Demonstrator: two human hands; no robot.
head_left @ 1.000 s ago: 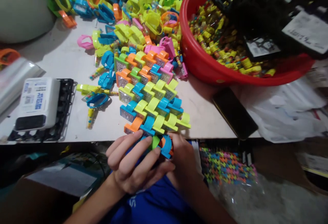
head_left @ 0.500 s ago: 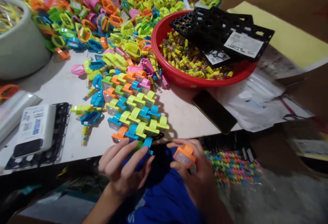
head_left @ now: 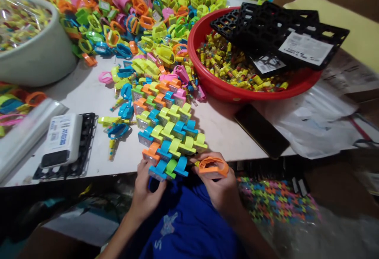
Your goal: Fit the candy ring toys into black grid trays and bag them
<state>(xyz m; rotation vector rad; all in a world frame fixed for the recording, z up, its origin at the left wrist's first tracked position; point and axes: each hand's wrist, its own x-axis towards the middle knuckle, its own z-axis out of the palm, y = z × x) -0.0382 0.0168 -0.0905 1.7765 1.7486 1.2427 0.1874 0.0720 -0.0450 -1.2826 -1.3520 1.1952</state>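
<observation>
My right hand had come in to the table's edge, its fingers nearly closed, pinching an orange ring toy by its band, now just beside the near end of the woven panel of interlinked plastic ring toys. My left hand gripped that end from beneath, its fingers curled behind the blue and orange links. The orange piece was not yet linked in. The panel ran along the table, with loose rings heaped beyond it and a red basin of candy tubes to its right.
</observation>
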